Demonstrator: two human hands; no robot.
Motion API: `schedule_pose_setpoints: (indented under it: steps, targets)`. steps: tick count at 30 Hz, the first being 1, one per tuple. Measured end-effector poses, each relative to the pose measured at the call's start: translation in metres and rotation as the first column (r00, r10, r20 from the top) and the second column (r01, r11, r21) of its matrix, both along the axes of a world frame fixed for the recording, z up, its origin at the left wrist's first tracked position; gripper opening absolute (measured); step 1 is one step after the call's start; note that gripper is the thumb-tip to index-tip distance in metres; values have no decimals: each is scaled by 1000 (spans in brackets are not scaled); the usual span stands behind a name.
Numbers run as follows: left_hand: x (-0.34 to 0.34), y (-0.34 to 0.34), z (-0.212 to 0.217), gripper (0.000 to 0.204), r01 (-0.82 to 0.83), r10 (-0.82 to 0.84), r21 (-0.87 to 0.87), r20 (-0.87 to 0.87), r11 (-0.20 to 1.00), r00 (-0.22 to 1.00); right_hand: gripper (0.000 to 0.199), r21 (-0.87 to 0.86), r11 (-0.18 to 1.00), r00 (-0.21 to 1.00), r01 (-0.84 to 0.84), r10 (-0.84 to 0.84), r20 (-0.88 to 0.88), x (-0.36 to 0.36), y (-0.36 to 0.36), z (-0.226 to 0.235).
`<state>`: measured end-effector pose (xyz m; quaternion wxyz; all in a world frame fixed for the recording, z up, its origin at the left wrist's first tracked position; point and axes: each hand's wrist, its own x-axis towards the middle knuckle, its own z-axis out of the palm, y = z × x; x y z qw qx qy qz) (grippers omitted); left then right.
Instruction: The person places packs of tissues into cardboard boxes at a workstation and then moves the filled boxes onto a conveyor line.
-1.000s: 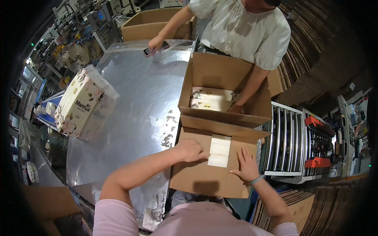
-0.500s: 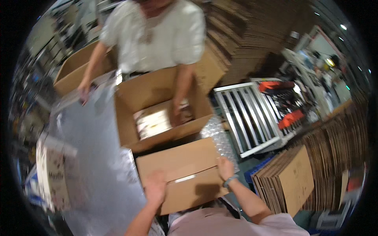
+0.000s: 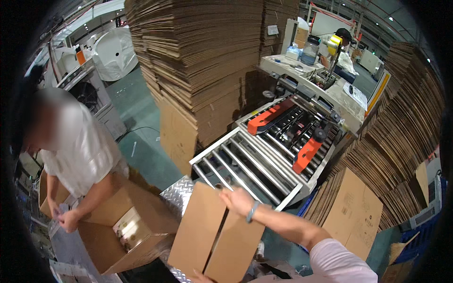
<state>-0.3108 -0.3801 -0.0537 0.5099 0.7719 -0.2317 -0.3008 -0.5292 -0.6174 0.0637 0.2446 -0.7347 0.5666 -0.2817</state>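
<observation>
A brown cardboard box (image 3: 196,226) with its top flaps folded over is between my hands, tilted, with a dark gap along the flap seam. My right hand (image 3: 237,202) is closed over its far edge by the seam, a grey band on the wrist. My left hand (image 3: 202,277) grips its near edge; only some fingers show at the picture's lower rim. To the left stands an uncovered cardboard box (image 3: 101,243) with a pale printed package (image 3: 132,228) inside. A co-worker in a white shirt (image 3: 87,141) leans beside it, both hands together on something small and pale.
Just beyond my box lies a roller conveyor (image 3: 240,165) leading to a machine with orange side guides (image 3: 306,155). Tall stacks of flat cardboard (image 3: 207,61) rise behind; more flat cartons (image 3: 351,210) lean at right. A metal tread-plate surface (image 3: 179,191) borders the conveyor.
My view has swung right, toward the conveyor. The closed box has turned and moved to the conveyor's near end with my hands. The co-worker's hand has come out of the uncovered box.
</observation>
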Motion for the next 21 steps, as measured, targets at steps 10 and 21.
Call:
schedule_pose_setpoints:
  steps: [10, 21]
  targets:
    - [-259, -313, 54, 62, 386, -329, -181, 279, 905, 902, 64, -216, 975, 761, -46, -106, -640, -241, -196, -13]
    - [-307, -402, -6, 62, 627, -614, -122, -410, 769, 674, 59, -226, 947, 884, 227, -298, -359, -380, -137, -40]
